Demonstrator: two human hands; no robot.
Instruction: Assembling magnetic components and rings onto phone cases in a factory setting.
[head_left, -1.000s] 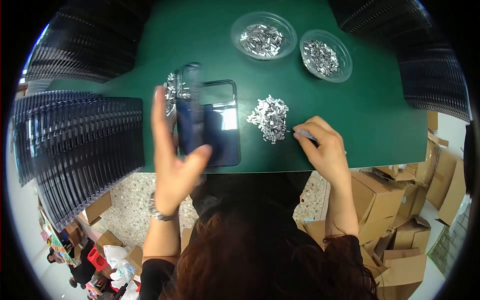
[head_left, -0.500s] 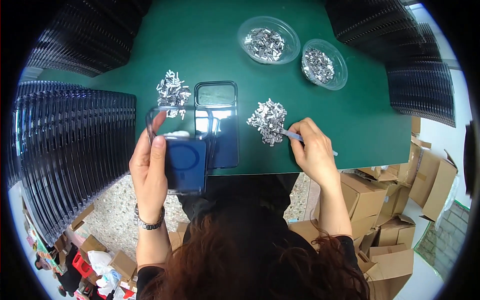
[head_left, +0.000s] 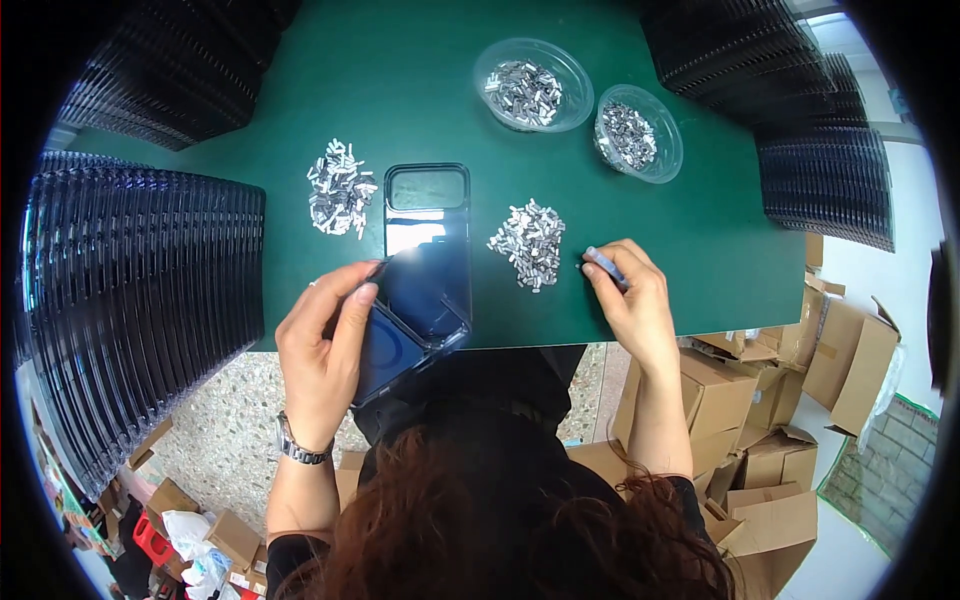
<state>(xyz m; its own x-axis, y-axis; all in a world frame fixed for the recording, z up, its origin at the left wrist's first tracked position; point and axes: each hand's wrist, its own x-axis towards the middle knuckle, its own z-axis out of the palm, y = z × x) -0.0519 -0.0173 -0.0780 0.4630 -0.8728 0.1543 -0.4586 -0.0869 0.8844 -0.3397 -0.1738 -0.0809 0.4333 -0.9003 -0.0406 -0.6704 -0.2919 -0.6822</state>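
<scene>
Left hand [head_left: 325, 345]: closed on a translucent dark-blue phone case [head_left: 388, 352], thumb and fingers pinching it at its upper left. Case is tilted, its far corner pointing right; it lies over the near edge of the table [head_left: 720, 250] in this view and overlaps the lower end of a second case [head_left: 420, 265]. Contact between the two cannot be told. A faint ring shows on the held case's back panel.

Right hand [head_left: 635, 300]: fingers curled around a slim, pale bluish stick [head_left: 607, 268], gripped between thumb and fingers just right of the central pile.

Second case rests flat on the green surface, wide opening at its far end, bright reflection below that. Left of it: a loose pile of small silvery pieces [head_left: 341, 190]. Right of it: a similar heap [head_left: 527, 245], between case and right hand.

Farther out: larger clear bowl [head_left: 574, 82] and smaller clear bowl [head_left: 669, 150], side by side, both containing like pieces. Dark glossy stacks with ribbed edges at left [head_left: 150, 290] and right [head_left: 830, 180]. Metal-banded watch [head_left: 303, 450] on left wrist. Cardboard boxes [head_left: 770, 450] on the floor, lower right.
</scene>
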